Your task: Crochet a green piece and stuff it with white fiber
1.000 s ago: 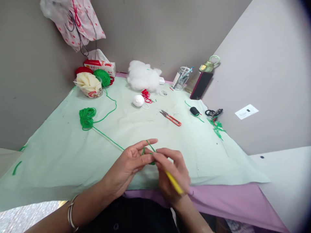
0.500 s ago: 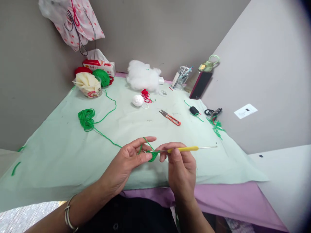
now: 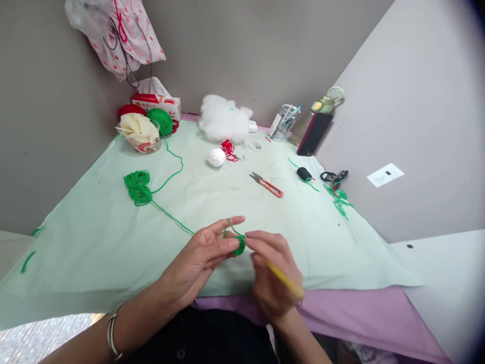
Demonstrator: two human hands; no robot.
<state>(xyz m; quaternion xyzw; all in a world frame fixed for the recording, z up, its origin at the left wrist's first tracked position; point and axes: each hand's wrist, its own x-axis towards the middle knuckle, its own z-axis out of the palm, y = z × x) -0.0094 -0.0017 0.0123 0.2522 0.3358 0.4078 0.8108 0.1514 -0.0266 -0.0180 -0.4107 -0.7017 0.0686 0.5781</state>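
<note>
Both pinch: left hand (image 3: 204, 250), green crochet (image 3: 240, 245); right hand (image 3: 276, 268), yellow handle (image 3: 287, 279).

Looked like a small craft corner; couldn't tell home or workshop. Cloth-covered counter (image 3: 341, 263) sat against grey walls (image 3: 242, 45), carrying green yarn (image 3: 138, 188), white stuffing (image 3: 223, 121), thread snips (image 3: 273, 190), plus a tissue box (image 3: 172, 107) and water bottle (image 3: 322, 105).

Plain grey walls (image 3: 235, 50) behind a pale green tablecloth (image 3: 106, 242), purple cloth (image 3: 364, 308) beneath.
</note>
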